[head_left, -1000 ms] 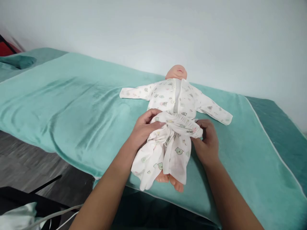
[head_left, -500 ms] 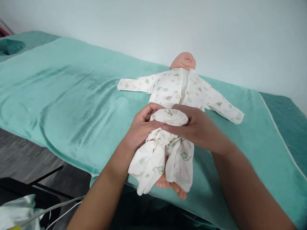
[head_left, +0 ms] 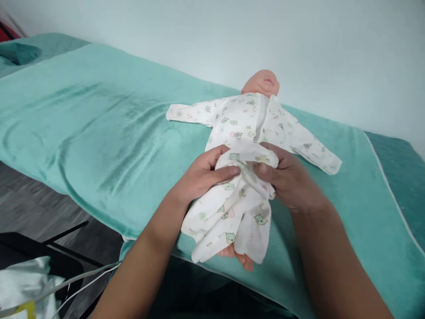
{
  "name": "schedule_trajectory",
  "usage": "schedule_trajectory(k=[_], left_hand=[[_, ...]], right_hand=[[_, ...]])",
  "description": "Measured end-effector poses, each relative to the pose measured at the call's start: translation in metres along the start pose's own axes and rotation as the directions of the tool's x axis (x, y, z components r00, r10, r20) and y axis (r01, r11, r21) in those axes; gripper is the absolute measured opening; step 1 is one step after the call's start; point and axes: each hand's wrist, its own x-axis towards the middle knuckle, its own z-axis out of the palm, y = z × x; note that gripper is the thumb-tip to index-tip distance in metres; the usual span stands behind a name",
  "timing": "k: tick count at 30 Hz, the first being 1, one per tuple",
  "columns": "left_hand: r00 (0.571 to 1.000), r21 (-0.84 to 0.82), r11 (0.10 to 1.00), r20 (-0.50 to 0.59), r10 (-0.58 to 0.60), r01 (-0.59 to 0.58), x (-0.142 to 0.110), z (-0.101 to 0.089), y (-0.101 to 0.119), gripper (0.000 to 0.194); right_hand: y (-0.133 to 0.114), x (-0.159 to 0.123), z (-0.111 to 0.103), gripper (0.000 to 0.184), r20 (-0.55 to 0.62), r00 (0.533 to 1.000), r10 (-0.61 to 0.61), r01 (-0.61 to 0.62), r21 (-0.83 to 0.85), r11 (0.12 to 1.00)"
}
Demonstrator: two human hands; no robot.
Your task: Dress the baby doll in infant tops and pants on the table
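A baby doll (head_left: 260,83) lies on its back on the bed, its head toward the wall. It wears a white printed jacket (head_left: 229,122) with both sleeves spread out. Over its lower body are white baby pants (head_left: 229,212) with green bear prints. My left hand (head_left: 202,175) pinches the waist of the pants between thumb and fingers. On the other side, my right hand (head_left: 287,177) grips the same waist, thumb on top. Bunched cloth lies between my thumbs. The doll's toes (head_left: 244,260) show below the leg openings; its legs are otherwise covered.
A teal plush cover (head_left: 109,133) lies over the bed, which runs along a pale wall (head_left: 212,40). At lower left stand a black chair (head_left: 33,248), a white plastic bag (head_left: 28,283) and pale cables (head_left: 86,277). Grey floor (head_left: 29,195) shows beside the bed.
My hands have moved apart, stretching the waist of the pants sideways. My thumbs, close together before, now have a gap between them. The whole view has shifted slightly.
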Motion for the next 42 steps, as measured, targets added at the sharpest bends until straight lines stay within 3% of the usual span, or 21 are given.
schedule_trajectory(k=[3, 6, 8, 11, 14, 17, 19, 24, 27, 31, 37, 42], left_hand=[[0.993, -0.01, 0.999, -0.11, 0.046, -0.047, 0.003, 0.003, -0.002, 0.034], [0.982, -0.023, 0.995, -0.164, 0.09, -0.095, 0.004, 0.006, -0.002, 0.033], [0.979, -0.033, 0.994, -0.178, 0.097, -0.104, 0.003, 0.007, -0.002, 0.032], [0.982, 0.004, 0.996, -0.171, 0.084, -0.085, 0.001, 0.007, -0.002, 0.036], [0.998, 0.039, 0.999, -0.05, 0.039, -0.037, -0.001, 0.006, -0.001, 0.044], [0.994, 0.021, 0.998, 0.084, -0.066, 0.065, -0.004, 0.006, 0.001, 0.044], [0.994, -0.03, 0.996, 0.078, -0.083, 0.085, -0.004, 0.007, 0.002, 0.041], [0.995, -0.172, 0.984, -0.084, -0.05, 0.035, -0.013, 0.015, 0.005, 0.044], [0.988, -0.205, 0.976, -0.117, -0.105, 0.079, -0.029, 0.023, 0.013, 0.038], [0.976, -0.269, 0.951, -0.111, -0.186, 0.151, -0.06, 0.04, 0.026, 0.028], [0.926, -0.422, 0.869, -0.148, -0.348, 0.259, -0.102, 0.071, 0.035, 0.026], [0.818, -0.509, 0.776, -0.215, -0.534, 0.373, -0.129, 0.088, 0.038, 0.054]], right_hand=[[-0.008, -0.004, -0.001, 0.036, 0.184, 0.979, 0.084, -0.058, -0.139, 0.989], [-0.012, -0.008, 0.002, 0.022, 0.242, 0.96, 0.14, -0.065, -0.294, 0.954], [-0.009, -0.009, 0.003, 0.018, 0.22, 0.97, 0.107, -0.049, -0.256, 0.965], [0.001, -0.007, 0.003, 0.023, 0.055, 0.998, 0.028, -0.025, -0.055, 0.998], [0.009, -0.004, 0.003, 0.027, -0.095, 0.995, 0.006, 0.0, 0.072, 0.997], [0.01, -0.003, 0.006, 0.027, -0.112, 0.994, 0.005, 0.006, 0.099, 0.995], [0.008, -0.004, 0.007, 0.027, -0.093, 0.996, 0.007, 0.0, 0.073, 0.997], [0.001, -0.006, 0.007, 0.025, 0.028, 1.0, -0.004, 0.006, -0.075, 0.997], [-0.005, -0.008, 0.007, 0.019, 0.092, 0.996, 0.013, 0.006, -0.198, 0.98], [-0.01, -0.009, 0.008, 0.007, 0.088, 0.995, 0.038, 0.0, -0.401, 0.916], [-0.013, -0.007, 0.01, 0.008, 0.109, 0.991, 0.083, 0.004, -0.63, 0.777], [-0.012, -0.006, 0.011, 0.009, 0.145, 0.983, 0.111, 0.02, -0.693, 0.721]])
